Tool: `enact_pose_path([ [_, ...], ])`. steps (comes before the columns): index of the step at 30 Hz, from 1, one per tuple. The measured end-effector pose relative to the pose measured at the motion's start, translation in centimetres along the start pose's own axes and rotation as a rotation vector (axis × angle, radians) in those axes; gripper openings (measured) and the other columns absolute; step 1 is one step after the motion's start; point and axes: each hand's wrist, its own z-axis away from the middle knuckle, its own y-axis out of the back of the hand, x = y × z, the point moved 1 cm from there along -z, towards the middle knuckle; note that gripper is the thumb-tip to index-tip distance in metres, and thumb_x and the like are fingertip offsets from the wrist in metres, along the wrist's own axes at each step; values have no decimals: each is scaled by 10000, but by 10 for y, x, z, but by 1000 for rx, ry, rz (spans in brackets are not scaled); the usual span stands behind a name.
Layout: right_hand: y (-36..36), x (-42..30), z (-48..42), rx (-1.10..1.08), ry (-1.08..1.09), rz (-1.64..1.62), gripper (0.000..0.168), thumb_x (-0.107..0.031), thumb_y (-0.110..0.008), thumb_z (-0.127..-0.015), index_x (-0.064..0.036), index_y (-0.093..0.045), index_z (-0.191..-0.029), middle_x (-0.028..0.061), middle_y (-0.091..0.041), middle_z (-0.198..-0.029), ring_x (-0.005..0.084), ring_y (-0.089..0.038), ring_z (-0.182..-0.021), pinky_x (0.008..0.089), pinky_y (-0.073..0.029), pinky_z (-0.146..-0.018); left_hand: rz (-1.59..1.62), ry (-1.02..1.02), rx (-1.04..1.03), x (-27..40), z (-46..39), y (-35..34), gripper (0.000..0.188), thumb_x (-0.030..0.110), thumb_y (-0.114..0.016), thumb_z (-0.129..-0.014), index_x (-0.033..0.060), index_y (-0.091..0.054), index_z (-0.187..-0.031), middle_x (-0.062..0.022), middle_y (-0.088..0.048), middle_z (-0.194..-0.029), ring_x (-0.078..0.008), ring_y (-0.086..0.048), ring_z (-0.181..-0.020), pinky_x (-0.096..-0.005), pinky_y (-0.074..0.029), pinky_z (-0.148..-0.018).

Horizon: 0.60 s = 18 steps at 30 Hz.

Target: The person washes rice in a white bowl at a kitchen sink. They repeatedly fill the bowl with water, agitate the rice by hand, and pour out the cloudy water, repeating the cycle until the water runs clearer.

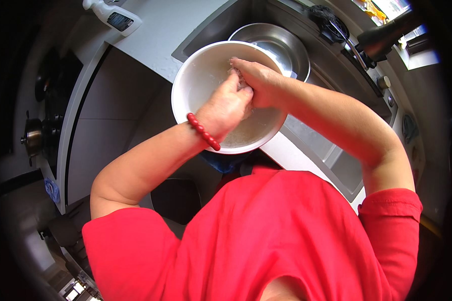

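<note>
A large white basin [188, 81] sits at the near edge of the sink, with cloudy, pale contents in its bottom. Both of my hands are over its inside, pressed together. My left hand [229, 105], with a red bead bracelet [203, 131] at the wrist, is cupped against my right hand [258, 81]. Between the palms a bit of pale, wet, crumbly stuff shows; what it is I cannot tell. Behind the basin, a round stainless steel bowl [305, 56] stands in the sink, partly covered by the basin's rim.
The steel sink [245, 11] runs from the top down to the right. A white spray bottle [122, 20] lies or stands on the counter [150, 41] at upper left. A black scrubber [322, 17] is behind the sink. A metal pot [33, 137] is by the stove at far left.
</note>
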Motion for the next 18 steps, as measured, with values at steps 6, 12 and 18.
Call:
enact_pose_path([
  [6,-3,10,-3,83,89,7,388,-269,-418,-947,21,-436,-1205,158,-517,-1167,223,-515,-1064,373,-438,-907,-644,-115,17,-31,-17,27,540,103,-372,-942,12,-124,-1413,-168,-357,-1340,-237,-357,-1243,-308,-328,-1018],
  [12,6,7,2,140,261,862,310,-159,-468,-914,3,-484,-1177,153,-561,-1085,262,-530,-1034,354,-427,-920,-1050,110,11,-19,-16,43,695,143,-473,-872,-32,-68,-1409,-243,-189,-1419,-355,-223,-1327,-353,-233,-1081],
  [18,3,3,16,202,277,1185,406,-228,-446,-915,-1,-422,-1251,181,-494,-1185,298,-450,-1134,389,-361,-973,-1131,240,-25,0,-26,45,760,194,-573,-815,-39,-142,-1397,-281,-205,-1399,-384,-248,-1308,-370,-246,-1074],
])
